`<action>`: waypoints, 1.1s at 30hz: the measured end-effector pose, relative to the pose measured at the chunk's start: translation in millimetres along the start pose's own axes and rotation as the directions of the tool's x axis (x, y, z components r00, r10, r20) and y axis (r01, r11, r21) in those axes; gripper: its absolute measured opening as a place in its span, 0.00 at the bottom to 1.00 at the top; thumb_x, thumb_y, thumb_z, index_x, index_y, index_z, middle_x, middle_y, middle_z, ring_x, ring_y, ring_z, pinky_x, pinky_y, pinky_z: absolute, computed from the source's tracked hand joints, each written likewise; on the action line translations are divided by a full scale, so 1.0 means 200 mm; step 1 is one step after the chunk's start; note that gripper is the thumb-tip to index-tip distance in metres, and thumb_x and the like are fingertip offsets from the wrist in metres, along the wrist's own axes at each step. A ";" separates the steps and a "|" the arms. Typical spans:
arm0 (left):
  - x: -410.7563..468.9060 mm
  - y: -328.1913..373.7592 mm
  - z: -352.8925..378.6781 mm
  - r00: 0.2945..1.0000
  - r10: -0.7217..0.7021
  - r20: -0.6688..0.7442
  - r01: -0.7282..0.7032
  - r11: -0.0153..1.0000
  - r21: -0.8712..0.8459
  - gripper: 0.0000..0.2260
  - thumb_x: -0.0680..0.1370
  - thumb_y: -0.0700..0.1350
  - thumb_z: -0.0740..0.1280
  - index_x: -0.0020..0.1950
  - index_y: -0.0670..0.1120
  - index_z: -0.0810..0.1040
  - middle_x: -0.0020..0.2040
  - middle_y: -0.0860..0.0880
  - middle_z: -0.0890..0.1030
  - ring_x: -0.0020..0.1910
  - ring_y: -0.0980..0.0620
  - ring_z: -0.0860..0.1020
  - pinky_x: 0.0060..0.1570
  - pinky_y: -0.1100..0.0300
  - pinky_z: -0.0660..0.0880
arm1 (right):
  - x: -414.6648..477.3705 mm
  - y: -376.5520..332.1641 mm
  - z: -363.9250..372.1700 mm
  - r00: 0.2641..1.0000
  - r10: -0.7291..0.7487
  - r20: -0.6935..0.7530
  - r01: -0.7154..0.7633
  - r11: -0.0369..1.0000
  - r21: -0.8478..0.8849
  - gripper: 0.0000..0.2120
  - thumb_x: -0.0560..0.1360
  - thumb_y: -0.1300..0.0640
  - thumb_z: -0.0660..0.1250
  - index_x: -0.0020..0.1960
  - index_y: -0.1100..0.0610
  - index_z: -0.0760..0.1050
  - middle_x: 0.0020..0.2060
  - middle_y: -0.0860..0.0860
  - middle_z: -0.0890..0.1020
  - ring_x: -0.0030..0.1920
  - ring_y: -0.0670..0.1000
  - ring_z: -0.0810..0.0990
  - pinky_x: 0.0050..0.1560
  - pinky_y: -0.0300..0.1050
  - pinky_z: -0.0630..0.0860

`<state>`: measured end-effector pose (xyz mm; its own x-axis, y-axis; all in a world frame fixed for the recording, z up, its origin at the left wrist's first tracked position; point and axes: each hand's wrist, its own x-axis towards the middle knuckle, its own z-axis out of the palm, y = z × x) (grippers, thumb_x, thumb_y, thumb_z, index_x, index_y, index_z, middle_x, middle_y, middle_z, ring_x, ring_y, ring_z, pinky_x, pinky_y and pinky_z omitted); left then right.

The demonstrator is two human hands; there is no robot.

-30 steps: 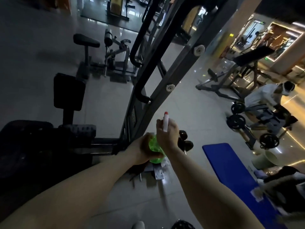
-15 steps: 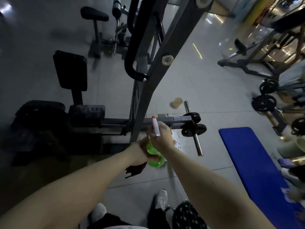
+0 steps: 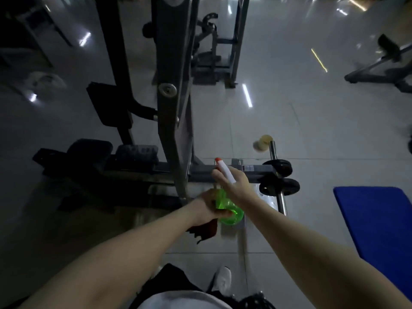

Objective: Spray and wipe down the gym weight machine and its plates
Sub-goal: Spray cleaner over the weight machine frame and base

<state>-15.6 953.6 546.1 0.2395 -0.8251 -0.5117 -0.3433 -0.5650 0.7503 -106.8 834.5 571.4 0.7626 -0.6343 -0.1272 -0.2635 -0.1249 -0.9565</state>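
**Position.** The spray bottle [image 3: 230, 209], green with a white head, is held in both hands just right of the upright post [image 3: 168, 121] of the weight machine [image 3: 133, 162], low down near its foot. The left hand [image 3: 204, 209] has its fingers curled round the green body. The right hand [image 3: 236, 185] is wrapped over the head. The red nozzle [image 3: 219, 164] points at the base beam [image 3: 252, 171], which runs right from the post to the plates [image 3: 279, 167].

**Risks.**
- The floor [image 3: 301, 130] is glossy tile. Spray that misses the beam would probably land on it right of the post, near the person's shoe [image 3: 223, 279], and make it slippery.
- A dark cloth [image 3: 206, 230] hangs beneath the left hand and seems to be pinned against the bottle. If that hand changes its hold, the cloth could fall.
- With both hands on the bottle, neither is free to wipe, so the liquid may run or dry on the beam before it is wiped.
- The chrome bar [image 3: 282, 202] juts toward the person right of the post and could trip them if they step that way.
- Spray aimed too far right could reach the blue mat [image 3: 379, 224].

**Not verifiable.**
- The right hand covers the trigger, so I cannot tell whether it is being squeezed. No mist can be seen.
- The liquid level cannot be read.
- The machine left of the post is in deep shadow, and its surfaces and state of cleanliness cannot be judged.
- The top of the post is cut off.
- A round tan object [image 3: 262, 142] beyond the plates is too blurred to identify.
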 end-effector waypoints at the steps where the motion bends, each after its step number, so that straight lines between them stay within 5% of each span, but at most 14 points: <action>1: 0.02 0.04 0.01 1.000 0.003 -0.009 -0.003 1.000 -0.013 0.28 0.75 0.52 0.77 0.71 0.56 0.69 0.62 0.57 0.75 0.64 0.55 0.73 0.64 0.62 0.69 | 0.02 -0.01 -0.03 1.000 -0.003 0.019 0.003 1.000 -0.004 0.15 0.78 0.46 0.72 0.37 0.51 0.74 0.30 0.43 0.74 0.32 0.43 0.72 0.34 0.33 0.66; 5: 0.08 0.10 0.00 0.999 -0.016 -0.042 0.013 0.998 -0.066 0.32 0.74 0.51 0.78 0.74 0.56 0.67 0.63 0.59 0.74 0.64 0.57 0.72 0.67 0.58 0.69 | 0.12 0.00 -0.11 0.997 0.012 0.071 -0.005 0.995 -0.102 0.06 0.75 0.52 0.76 0.46 0.48 0.79 0.40 0.49 0.83 0.42 0.48 0.82 0.43 0.41 0.76; 7: 0.11 0.10 -0.02 0.998 -0.014 -0.069 0.009 0.997 -0.076 0.33 0.72 0.52 0.79 0.73 0.57 0.68 0.65 0.58 0.76 0.66 0.57 0.73 0.70 0.55 0.70 | 0.16 -0.02 -0.12 0.995 0.010 0.095 0.001 0.993 -0.115 0.11 0.75 0.62 0.74 0.51 0.47 0.79 0.46 0.49 0.84 0.48 0.46 0.83 0.49 0.44 0.80; 10: 0.17 0.10 -0.03 0.999 0.018 -0.051 -0.019 1.000 -0.017 0.39 0.71 0.57 0.78 0.78 0.55 0.63 0.71 0.54 0.73 0.70 0.54 0.71 0.71 0.53 0.69 | 0.21 -0.05 -0.12 0.994 0.016 0.106 0.004 0.984 -0.181 0.14 0.74 0.64 0.72 0.57 0.52 0.81 0.50 0.49 0.84 0.53 0.47 0.82 0.55 0.47 0.81; 15: 0.28 0.10 -0.05 0.990 0.106 -0.096 -0.096 0.989 0.110 0.45 0.72 0.62 0.74 0.81 0.53 0.53 0.76 0.52 0.67 0.74 0.52 0.66 0.70 0.59 0.63 | 0.30 -0.10 -0.10 0.988 -0.030 0.149 0.074 0.952 -0.296 0.12 0.76 0.63 0.67 0.55 0.51 0.81 0.47 0.48 0.83 0.50 0.46 0.82 0.53 0.49 0.83; 21: 0.34 0.04 -0.16 0.966 0.206 -0.153 -0.207 0.978 0.011 0.45 0.68 0.69 0.67 0.80 0.55 0.56 0.74 0.51 0.71 0.71 0.52 0.71 0.71 0.50 0.70 | 0.45 -0.17 -0.04 0.981 -0.072 0.177 0.124 0.945 -0.302 0.11 0.77 0.62 0.68 0.57 0.51 0.80 0.47 0.47 0.84 0.48 0.46 0.83 0.51 0.51 0.84; 26: 0.42 0.04 -0.28 0.966 0.188 -0.179 -0.197 0.980 -0.033 0.39 0.70 0.65 0.71 0.77 0.58 0.61 0.71 0.54 0.73 0.68 0.53 0.72 0.67 0.49 0.73 | 0.59 -0.23 -0.05 0.956 -0.102 0.276 0.192 0.927 -0.323 0.09 0.77 0.60 0.69 0.55 0.51 0.79 0.45 0.43 0.82 0.46 0.40 0.81 0.46 0.35 0.77; 33: 0.56 0.08 -0.27 0.954 0.013 -0.300 -0.057 0.989 -0.137 0.38 0.66 0.65 0.72 0.74 0.60 0.65 0.68 0.56 0.75 0.66 0.55 0.74 0.66 0.47 0.74 | 0.81 -0.18 -0.08 0.895 -0.202 0.397 0.368 0.839 -0.401 0.08 0.77 0.49 0.71 0.46 0.51 0.75 0.38 0.48 0.77 0.37 0.45 0.76 0.36 0.40 0.71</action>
<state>54.2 851.7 523.6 0.4963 -0.7932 -0.3527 -0.2284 -0.5113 0.8285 17.9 724.0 590.1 0.9706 -0.2395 -0.0244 -0.1776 -0.6439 -0.7442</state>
